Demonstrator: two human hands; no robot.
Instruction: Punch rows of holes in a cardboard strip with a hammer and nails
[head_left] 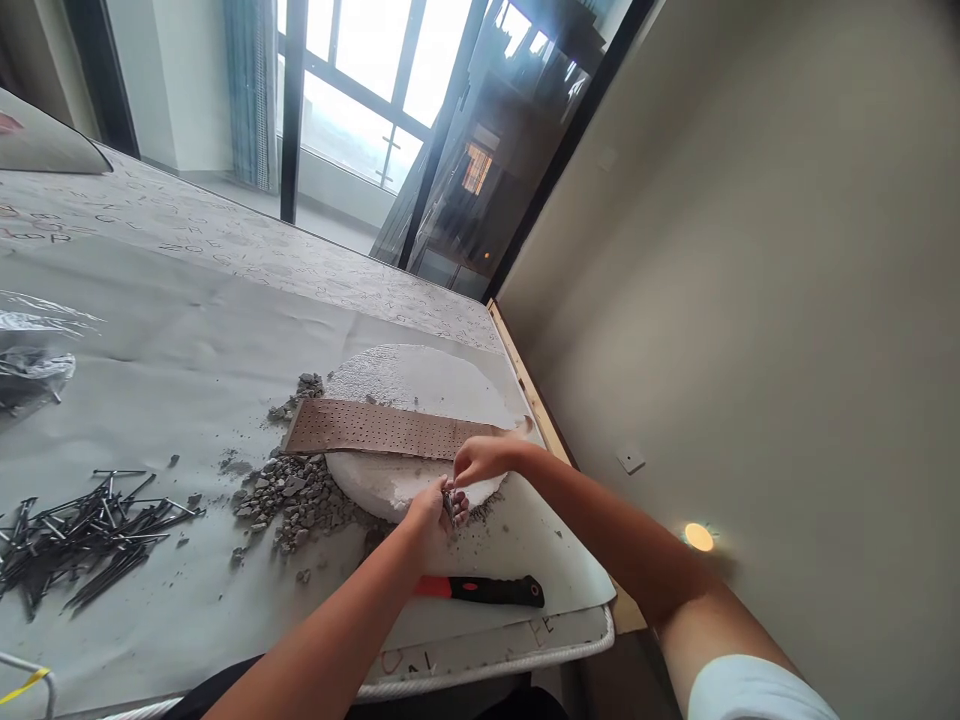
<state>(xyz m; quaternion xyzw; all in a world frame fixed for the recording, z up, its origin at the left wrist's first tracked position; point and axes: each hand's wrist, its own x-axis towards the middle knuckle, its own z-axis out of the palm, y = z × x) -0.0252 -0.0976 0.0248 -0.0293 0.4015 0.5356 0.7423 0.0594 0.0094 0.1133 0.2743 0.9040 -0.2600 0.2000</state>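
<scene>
Left hand (433, 503): near side of perforated strip (375, 426), cupping nails (449, 508), likely keeping them together | Right hand (484, 458): over strip's edge, curled, grip unclear | White disc (442, 385): beneath strip, seemingly as support

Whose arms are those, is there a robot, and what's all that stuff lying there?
There's no robot here! One person is working with two bare hands, and the camera sits on that person's head, looking forward and down. So the arms reach in from the bottom.

On a pale sheet lie a pile of dark nails, crumbly grey rubble and a tool with a red and black handle. A brown strip full of holes lies across a round white slab.

The left hand holds small metal pieces, maybe nails. The right hand's fingertips are right beside them; whether they pinch one is too small to tell.
</scene>
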